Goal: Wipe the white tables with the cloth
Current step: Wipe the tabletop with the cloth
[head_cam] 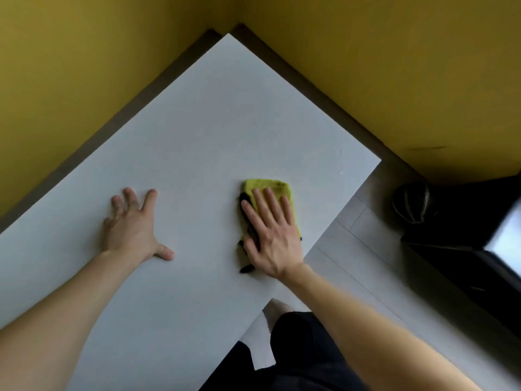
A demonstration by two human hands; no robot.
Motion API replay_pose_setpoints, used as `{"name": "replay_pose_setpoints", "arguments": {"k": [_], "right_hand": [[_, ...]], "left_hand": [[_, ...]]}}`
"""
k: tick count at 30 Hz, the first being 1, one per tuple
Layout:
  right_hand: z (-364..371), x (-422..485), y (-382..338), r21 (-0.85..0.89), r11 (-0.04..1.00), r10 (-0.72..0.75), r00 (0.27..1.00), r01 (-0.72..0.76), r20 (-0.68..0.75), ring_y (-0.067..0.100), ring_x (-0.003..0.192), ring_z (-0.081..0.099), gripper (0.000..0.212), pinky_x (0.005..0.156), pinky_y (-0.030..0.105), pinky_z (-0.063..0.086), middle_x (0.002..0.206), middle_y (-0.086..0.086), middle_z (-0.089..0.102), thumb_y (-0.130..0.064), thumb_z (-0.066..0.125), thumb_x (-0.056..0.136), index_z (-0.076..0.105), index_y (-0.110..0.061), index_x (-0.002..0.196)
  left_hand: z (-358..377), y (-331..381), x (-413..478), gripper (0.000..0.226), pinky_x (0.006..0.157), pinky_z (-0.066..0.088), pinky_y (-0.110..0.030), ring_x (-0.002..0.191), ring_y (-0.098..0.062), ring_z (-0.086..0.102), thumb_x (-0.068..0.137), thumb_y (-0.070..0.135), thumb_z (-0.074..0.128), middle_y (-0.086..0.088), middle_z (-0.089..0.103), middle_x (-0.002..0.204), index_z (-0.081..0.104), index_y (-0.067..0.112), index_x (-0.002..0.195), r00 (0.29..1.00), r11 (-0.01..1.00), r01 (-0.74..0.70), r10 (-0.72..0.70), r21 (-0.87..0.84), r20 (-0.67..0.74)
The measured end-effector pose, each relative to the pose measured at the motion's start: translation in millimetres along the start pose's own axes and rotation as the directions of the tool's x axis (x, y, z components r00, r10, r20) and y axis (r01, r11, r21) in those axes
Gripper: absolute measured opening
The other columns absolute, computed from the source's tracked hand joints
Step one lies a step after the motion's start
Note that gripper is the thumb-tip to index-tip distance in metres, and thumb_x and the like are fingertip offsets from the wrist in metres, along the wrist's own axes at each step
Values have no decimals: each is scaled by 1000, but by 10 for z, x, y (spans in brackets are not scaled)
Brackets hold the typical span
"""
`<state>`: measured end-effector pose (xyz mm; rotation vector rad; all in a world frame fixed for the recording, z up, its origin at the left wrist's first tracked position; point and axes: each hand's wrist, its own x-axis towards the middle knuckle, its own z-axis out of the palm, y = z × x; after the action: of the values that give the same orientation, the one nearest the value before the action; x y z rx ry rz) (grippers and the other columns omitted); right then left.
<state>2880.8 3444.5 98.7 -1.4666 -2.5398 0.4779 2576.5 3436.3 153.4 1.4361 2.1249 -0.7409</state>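
Observation:
A white table point(203, 131) fills the middle of the view, its far corner pushed toward a room corner. A folded yellow-green cloth point(279, 190) with dark edging lies on the table's right part, near the right edge. My right hand point(270, 235) lies flat on the cloth with straight fingers, pressing it onto the tabletop. My left hand point(132, 227) rests on the bare tabletop to the left, fingers spread and straight, holding nothing.
Mustard-yellow walls point(84, 66) meet behind the table's far corner. Pale floor point(352, 263) runs along the table's right edge. A dark round object point(411, 204) and dark furniture point(465, 249) stand at the right. My dark-clothed legs point(304, 354) are below the near edge.

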Motion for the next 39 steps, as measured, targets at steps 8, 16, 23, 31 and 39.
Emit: {"name": "replay_pose_setpoints", "arguments": {"k": [8, 16, 23, 31, 39], "right_hand": [[-97, -99, 631, 54, 948, -319, 943, 315, 92, 28, 169, 9, 81, 136, 57, 10, 181, 3, 21, -39, 67, 96, 37, -26, 169], [-610, 648, 1888, -67, 898, 417, 890, -435, -186, 29, 168, 14, 69, 135, 58, 10, 179, 2, 27, -50, 48, 101, 41, -31, 167], [-104, 65, 303, 31, 1000, 5, 1000, -4, -29, 34, 169, 9, 82, 133, 63, 10, 180, 10, 23, -46, 64, 93, 40, -22, 168], [-398, 204, 1395, -25, 988, 150, 982, -153, -111, 29, 168, 17, 77, 134, 58, 14, 178, 3, 29, -54, 63, 96, 43, -29, 166], [-365, 424, 1048, -88, 902, 406, 901, -422, -155, 33, 169, 3, 80, 134, 62, 4, 182, 10, 16, -64, 46, 102, 33, -23, 170]], "left_hand": [[-315, 795, -166, 175, 117, 43, -66, 166, -41, 5, 48, 70, 101, -23, -12, 177, -18, 28, 168, 998, 996, -64, 63, -62, -19], [-217, 1029, -130, 167, 119, 44, -54, 165, -40, 13, 49, 77, 97, -21, 4, 177, -2, 21, 170, 996, 998, -59, 60, 14, -63], [-204, 991, -113, 167, 109, 52, -55, 163, -37, 20, 42, 82, 95, -18, 13, 176, 4, 25, 170, 992, 997, -65, 68, 31, -103], [-205, 1010, -84, 169, 108, 53, -55, 162, -38, 20, 41, 83, 94, -21, 12, 176, 2, 24, 170, 993, 997, -66, 69, 43, -94], [-237, 1000, -145, 167, 109, 51, -51, 163, -34, 20, 43, 85, 92, -16, 11, 178, 1, 27, 171, 993, 998, -63, 65, 31, -100]]}}
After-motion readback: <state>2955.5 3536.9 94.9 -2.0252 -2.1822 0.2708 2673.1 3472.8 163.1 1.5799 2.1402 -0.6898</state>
